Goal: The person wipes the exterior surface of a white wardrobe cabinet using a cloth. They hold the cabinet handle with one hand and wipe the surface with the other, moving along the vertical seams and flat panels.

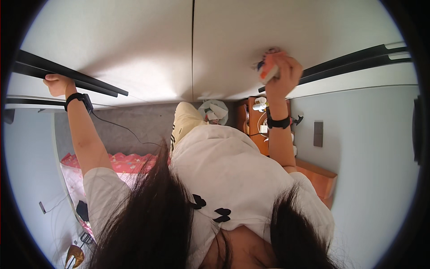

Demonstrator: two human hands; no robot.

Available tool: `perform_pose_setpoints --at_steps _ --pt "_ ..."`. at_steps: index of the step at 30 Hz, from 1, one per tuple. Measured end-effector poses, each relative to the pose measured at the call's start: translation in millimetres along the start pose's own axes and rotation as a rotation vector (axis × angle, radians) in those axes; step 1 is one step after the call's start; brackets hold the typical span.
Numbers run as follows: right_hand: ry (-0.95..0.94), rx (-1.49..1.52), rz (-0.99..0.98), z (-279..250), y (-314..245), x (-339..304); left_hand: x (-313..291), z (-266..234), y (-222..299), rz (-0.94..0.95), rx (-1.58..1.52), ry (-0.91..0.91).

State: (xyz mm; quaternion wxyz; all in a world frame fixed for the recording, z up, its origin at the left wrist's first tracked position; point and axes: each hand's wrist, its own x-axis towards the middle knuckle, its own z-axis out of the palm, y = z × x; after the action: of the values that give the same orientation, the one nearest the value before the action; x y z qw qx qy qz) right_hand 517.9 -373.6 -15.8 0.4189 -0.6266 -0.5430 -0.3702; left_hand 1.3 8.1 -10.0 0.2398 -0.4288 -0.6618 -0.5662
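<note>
From my end: right hand [289, 76] closed round a crumpled orange-and-white cloth [268, 71], motion-blurred, fingers bunched over it. Cloth is at the right door [233, 36], left of the right handle [340, 65]; I can't tell if it's touching or just off the panel. Left hand [59, 85] is curled at the left handle [71, 79], fingers mostly hidden, so I can't tell whether it grips or only braces. Step in hand, my read: rubbing the door face. Next move calls for cloth flat to the panel, even pressure, left side steady. Further out: bag [219, 109] of litter on the grey floor [114, 127], wooden cabinet [254, 119] beyond, pink bedding [134, 166] lower left.
</note>
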Motion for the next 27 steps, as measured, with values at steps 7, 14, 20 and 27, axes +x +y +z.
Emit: perform_pose_setpoints --at_steps 7,14,20,27 --pt "0.349 -0.158 -0.165 -38 20 120 1 2 -4 0.009 0.026 0.002" --pt "0.455 -0.079 -0.145 -12 35 119 2 4 -7 -0.016 0.042 -0.003" --pt "0.419 -0.135 -0.23 -9 36 107 3 4 -8 0.007 0.016 0.046" --pt "0.402 -0.118 -0.197 -7 41 90 3 6 -9 0.021 0.046 0.047"
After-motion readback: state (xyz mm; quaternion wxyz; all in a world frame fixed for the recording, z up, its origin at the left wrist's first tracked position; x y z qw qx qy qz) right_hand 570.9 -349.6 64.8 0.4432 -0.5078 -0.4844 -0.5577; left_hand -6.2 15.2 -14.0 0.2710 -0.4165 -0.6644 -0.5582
